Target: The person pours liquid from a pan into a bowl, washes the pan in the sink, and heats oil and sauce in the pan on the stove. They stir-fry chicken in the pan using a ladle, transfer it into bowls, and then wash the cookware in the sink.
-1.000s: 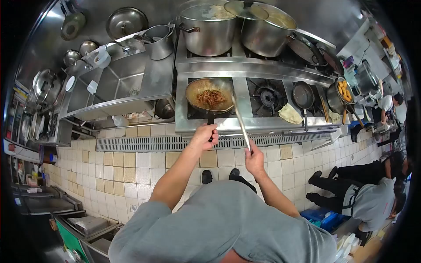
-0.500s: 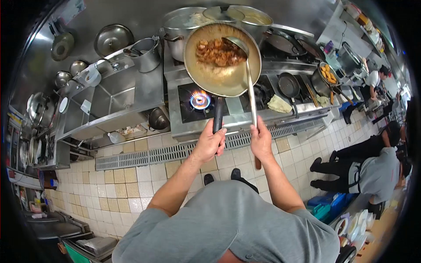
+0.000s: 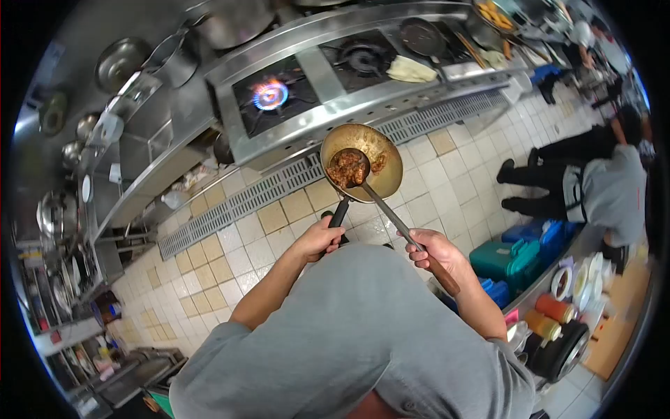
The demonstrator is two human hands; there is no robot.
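My left hand is wrapped round the black handle of a frying pan, which I hold in the air in front of my body, over the tiled floor. My right hand grips the long shaft of a ladle near its wooden end. The ladle's bowl is inside the pan, heaped with brown, saucy cooked pieces of food. A few more pieces lie on the pan's right side. I cannot make out what kind of food it is.
A gas burner burns on the stove ahead. A folded cloth and a dark pan lie farther right. Behind me to the right are a teal case and sauce bottles. A co-worker stands at right.
The pan and ladle have come away from above the stove, down and closer to my body. The ladle's bowl now holds food. My view has turned toward the right.
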